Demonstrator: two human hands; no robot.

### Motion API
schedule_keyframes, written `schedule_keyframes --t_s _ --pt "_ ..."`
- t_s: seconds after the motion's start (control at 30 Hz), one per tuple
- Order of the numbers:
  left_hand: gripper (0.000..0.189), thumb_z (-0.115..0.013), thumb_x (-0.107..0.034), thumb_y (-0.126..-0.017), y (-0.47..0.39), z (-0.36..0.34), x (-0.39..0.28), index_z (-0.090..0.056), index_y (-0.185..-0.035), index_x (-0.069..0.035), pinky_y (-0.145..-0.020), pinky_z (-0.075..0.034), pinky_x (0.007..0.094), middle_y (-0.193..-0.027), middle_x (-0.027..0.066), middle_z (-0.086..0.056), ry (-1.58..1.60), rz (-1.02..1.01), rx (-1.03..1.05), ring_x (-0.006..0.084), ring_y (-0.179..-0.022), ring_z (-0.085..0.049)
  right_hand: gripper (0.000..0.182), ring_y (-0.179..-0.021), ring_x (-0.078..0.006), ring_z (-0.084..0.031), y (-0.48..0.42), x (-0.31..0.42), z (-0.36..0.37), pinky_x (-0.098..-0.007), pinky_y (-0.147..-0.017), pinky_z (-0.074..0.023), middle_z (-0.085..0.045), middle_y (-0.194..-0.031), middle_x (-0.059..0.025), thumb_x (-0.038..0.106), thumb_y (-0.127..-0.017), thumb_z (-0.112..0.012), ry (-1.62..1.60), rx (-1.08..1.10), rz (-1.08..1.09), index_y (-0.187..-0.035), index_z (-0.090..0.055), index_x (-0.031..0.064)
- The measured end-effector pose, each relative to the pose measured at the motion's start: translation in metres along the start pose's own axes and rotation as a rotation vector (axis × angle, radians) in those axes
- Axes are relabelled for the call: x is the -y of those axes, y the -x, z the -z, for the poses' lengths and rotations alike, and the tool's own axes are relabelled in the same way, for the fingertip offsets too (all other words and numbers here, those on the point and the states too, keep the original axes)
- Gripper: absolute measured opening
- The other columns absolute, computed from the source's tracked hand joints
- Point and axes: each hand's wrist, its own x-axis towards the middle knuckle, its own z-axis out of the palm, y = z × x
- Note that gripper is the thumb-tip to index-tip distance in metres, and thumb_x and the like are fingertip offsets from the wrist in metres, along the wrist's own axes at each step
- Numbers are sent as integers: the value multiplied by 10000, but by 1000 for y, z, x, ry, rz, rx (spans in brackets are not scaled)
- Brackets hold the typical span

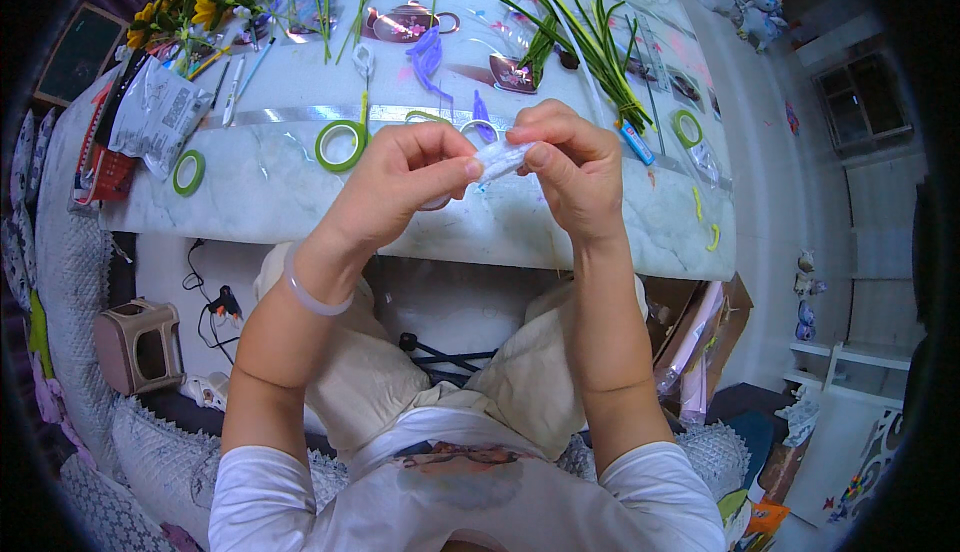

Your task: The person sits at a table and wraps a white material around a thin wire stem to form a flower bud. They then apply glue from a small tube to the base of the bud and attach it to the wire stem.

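A small white fuzzy piece (501, 159), perhaps of chenille stem, is stretched between my two hands above the table's front part. My left hand (416, 169) pinches its left end between thumb and fingers. At its right end, the thumb and fingertips of my right hand (574, 165) hold it. Just behind them lie a purple fuzzy petal shape (482, 113) and a larger purple one (427, 60). A roll of green floral tape (341, 145) rests by my left hand, close to a white looped piece on a stem (364, 64). Scissors are partly hidden behind my hands.
Yellow flowers (206, 4) stand at the back left, beside a silver plastic packet (159, 113). Another green tape roll (188, 172) lies near the left front. Green stems (600, 49), a glue tube (636, 143) and a further tape roll (687, 128) lie to the right.
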Motion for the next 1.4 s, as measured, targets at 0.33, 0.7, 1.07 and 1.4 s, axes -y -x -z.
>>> schedule_keyframes --t_s 0.33,0.7,1.07,1.4 --pt "114 -644 -129 -810 -1 -5 -1 -610 -800 -21 -497 -342 153 -651 -28 -554 -180 -170 -119 10 -570 -463 217 -652 -108 -592 2 -2 -17 -218 -592 -483 -610 -793 -54 21 -785 -618 43 -118 -206 -995 -593 -29" --pt "105 -644 -104 -804 1 -7 -4 -594 -779 -15 -513 -354 156 -663 -35 -544 -182 -162 -182 7 -583 -451 261 -787 -91 -564 2 1 -23 -214 -694 -464 -563 -931 -63 -33 -771 -603 392 -228 201 -1019 -529 1" --pt "87 -652 -79 -770 -1 -8 6 -595 -752 -15 -496 -328 167 -644 -46 -529 -417 -326 -234 3 -558 -420 138 -718 -95 -583 3 12 -15 -218 -670 -472 -617 -795 -50 62 -795 -633 69 -288 -293 -902 -593 -14" --pt "90 -653 -80 -770 -2 -10 5 -597 -761 -10 -491 -344 182 -645 -26 -541 -417 -327 -223 18 -551 -434 124 -668 -122 -609 6 12 -20 -237 -580 -488 -621 -764 -70 53 -798 -607 180 -323 -233 -892 -585 -24"
